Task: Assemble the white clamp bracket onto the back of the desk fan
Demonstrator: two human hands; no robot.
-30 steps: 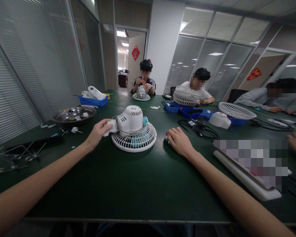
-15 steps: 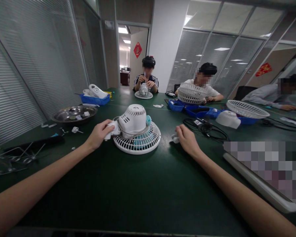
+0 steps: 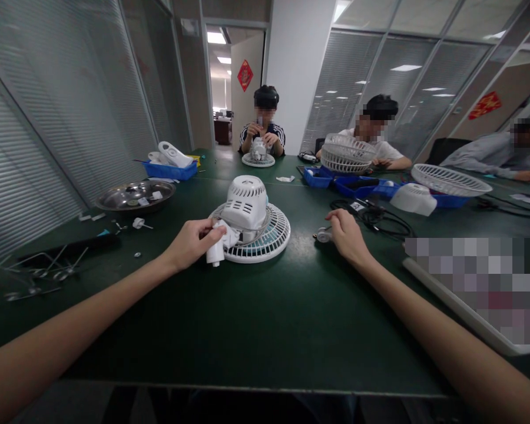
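A white fan head lies face down on its round grille, with bluish blades showing through the slats. My left hand is closed on the white neck piece at its near left side; the neck's short tube points down toward me. Right of the fan, my right hand rests low over the table, fingers closed at the edge of a small pale, rounded part. Its fingertips are partly hidden behind the hand, but they seem to grip that part.
A steel bowl with small parts and a blue tray stand left. Black stand with wire legs lies nearer. On the right are black cables, a white cover, and fan grilles. Several people sit around the table.
My left hand has swung the neck piece toward me and rightward, and the fan head has turned with it. The right hand has shifted slightly right with the small part. The view has tilted down.
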